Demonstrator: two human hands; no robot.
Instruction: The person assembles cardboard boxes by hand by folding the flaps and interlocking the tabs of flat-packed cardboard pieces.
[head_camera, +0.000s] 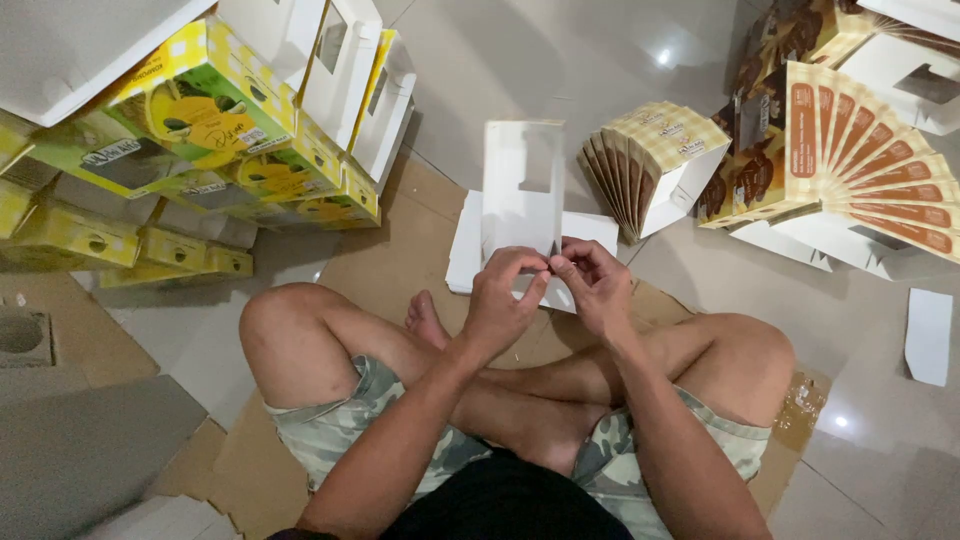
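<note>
I am looking down at a pale tiled floor (560, 60) with a sheet of brown cardboard (400, 250) under my crossed legs. In the head view, my left hand (505, 300) and right hand (595, 285) are meeting close together, both pinching the near edge of a flat white carton blank (522, 185) standing up between them. A stack of white blanks (465, 245) is lying just behind. Yellow-green boxes (200, 120) are piling up at left, and brown fanned cartons (860, 160) are sitting at right.
</note>
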